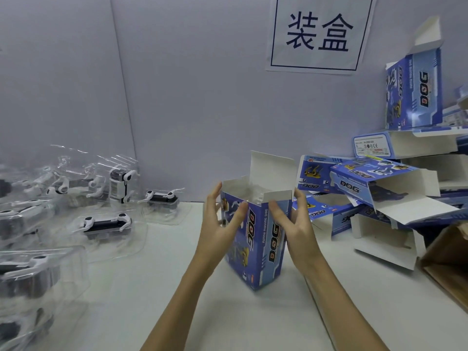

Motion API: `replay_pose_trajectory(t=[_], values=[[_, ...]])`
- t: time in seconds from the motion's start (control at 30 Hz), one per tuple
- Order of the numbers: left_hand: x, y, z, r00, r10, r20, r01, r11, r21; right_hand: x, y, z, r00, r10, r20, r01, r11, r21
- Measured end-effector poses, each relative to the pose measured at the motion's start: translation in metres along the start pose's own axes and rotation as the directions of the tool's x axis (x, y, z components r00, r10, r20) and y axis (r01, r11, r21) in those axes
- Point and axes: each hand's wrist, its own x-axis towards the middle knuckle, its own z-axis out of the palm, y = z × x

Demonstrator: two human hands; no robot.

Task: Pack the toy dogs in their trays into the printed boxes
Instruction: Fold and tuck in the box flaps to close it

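A blue printed DOG box stands upright on the white table in the middle, its top flaps open and a clear tray showing faintly inside. My left hand lies against the box's left side with fingers straight and spread. My right hand touches the right side and the front top flap, fingers also straight. Several toy dogs in clear plastic trays lie on the left of the table.
A heap of open, printed boxes fills the right side, some stacked against the wall. A brown carton sits at the right edge. A paper sign hangs on the grey back wall.
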Motion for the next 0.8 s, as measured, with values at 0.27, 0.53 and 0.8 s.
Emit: replay_pose_trajectory(t=[0.27,0.53,0.8], values=[[-0.002,0.006,-0.015,0.974,0.031,0.223,-0.006,0.994,-0.111,0.004,-0.001,-0.011,0.976,0.216,0.023,-0.212,0.928,0.308],[-0.002,0.001,-0.005,0.989,0.125,0.083,-0.107,0.976,-0.191,-0.001,0.003,0.005,0.963,-0.149,-0.225,0.133,0.987,-0.086],[-0.003,-0.001,0.006,0.975,0.206,0.085,-0.194,0.972,-0.132,-0.006,0.001,0.005,0.928,-0.32,-0.192,0.266,0.928,-0.261]])
